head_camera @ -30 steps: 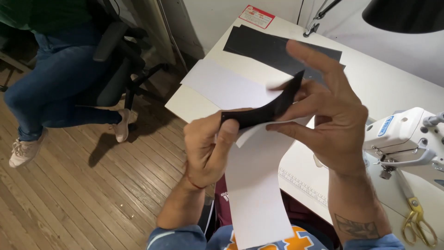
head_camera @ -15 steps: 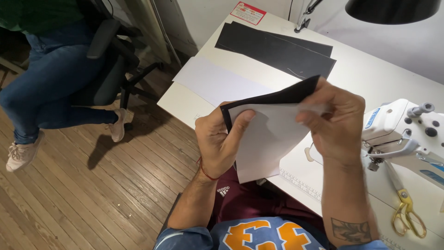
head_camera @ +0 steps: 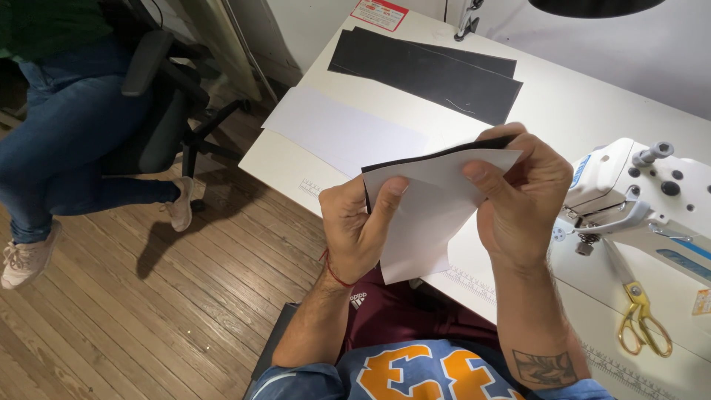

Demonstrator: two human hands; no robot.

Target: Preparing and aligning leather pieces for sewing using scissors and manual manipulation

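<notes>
Your left hand (head_camera: 355, 230) and right hand (head_camera: 522, 196), fingers clamped on white sheet backed with black fabric piece (head_camera: 429, 207), edges aligned; white sewing machine (head_camera: 652, 200) at 3 o'clock untouched.

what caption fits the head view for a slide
Both hands, left hand and right hand, pinch a white sheet against a black piece beside a sewing machine.

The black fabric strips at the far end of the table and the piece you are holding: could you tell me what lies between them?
In the head view, a white sheet lies flat on the table between the black strips and the held white piece.
</notes>
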